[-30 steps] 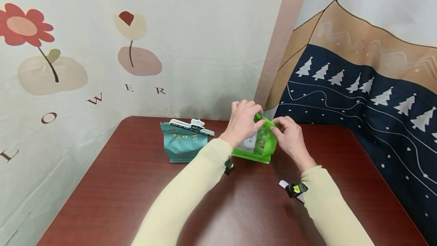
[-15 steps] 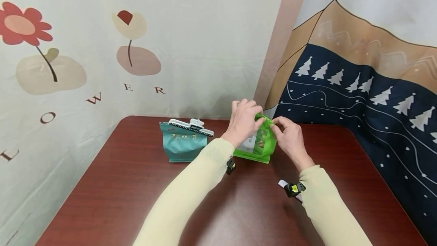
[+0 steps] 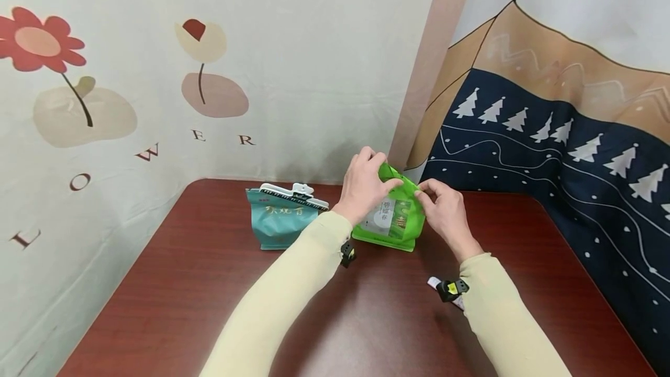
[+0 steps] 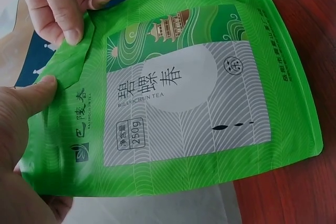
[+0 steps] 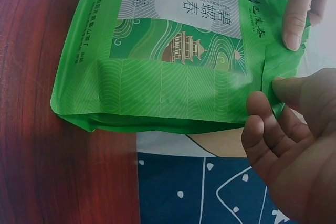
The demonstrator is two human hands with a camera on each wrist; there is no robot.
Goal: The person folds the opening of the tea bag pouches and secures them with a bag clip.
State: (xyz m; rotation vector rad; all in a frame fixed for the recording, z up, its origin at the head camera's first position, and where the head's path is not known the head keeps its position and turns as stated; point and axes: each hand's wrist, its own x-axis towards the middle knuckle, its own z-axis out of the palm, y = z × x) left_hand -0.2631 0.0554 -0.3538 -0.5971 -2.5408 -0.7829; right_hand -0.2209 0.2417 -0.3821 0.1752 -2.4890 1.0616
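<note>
A green bag of Biluochun tea (image 3: 389,237) stands on the table, its printed front (image 4: 184,93) facing me. My left hand (image 3: 363,188) grips the top left of the bag, with the thumb on the front and the fingers behind the top edge. At the top right corner, my right hand (image 3: 442,208) pinches the bag between thumb and fingers. A flap of the corner is folded over there, beside the right thumb (image 5: 291,90). The left thumb (image 4: 42,90) presses close to that fold.
To the left stands a teal bag (image 3: 282,228) with a white and black sealing clip (image 3: 293,194) along its top. A narrow whitish strip (image 3: 432,282) lies on the dark red table (image 3: 173,284), partly hidden by the right wrist camera. Printed cloth (image 3: 314,74) hangs behind.
My left hand has shifted left and slightly up along the bag's top edge, so more of the bag's front and top shows. The right hand keeps its pinch at the corner.
</note>
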